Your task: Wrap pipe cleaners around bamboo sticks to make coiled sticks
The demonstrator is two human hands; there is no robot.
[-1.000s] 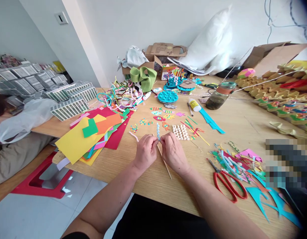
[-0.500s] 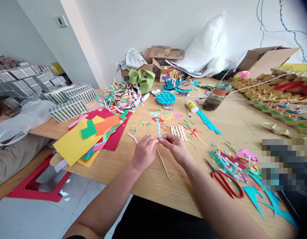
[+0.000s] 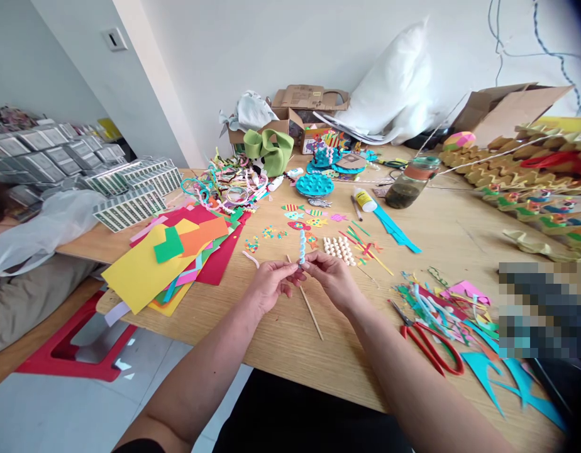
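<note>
A light blue twisted spiral piece [image 3: 302,246] stands upright between my fingertips. My left hand [image 3: 271,283] pinches its lower end between thumb and forefinger, the other fingers loosely spread below. From the right, my right hand [image 3: 332,275] pinches the same lower end. A thin wooden stick [image 3: 312,313] lies on the table beneath the hands. Just left of them is a short pale pink fuzzy strip [image 3: 250,258]. Paper fish [image 3: 316,222] and rows of small cream-coloured pieces [image 3: 338,250] lie beyond the hands.
Coloured paper [image 3: 139,277] is piled at left. Red-handled scissors [image 3: 434,349] lie at right beside paper scraps [image 3: 464,296]. Farther back are a blue plate [image 3: 314,185], a glue bottle [image 3: 365,201] and a glass jar [image 3: 410,187]. A person's leg [image 3: 31,308] shows at far left.
My left hand has turned and its lower fingers have loosened from their curled pose. The blue spiral stays upright at the fingertips, and my right hand has barely moved.
</note>
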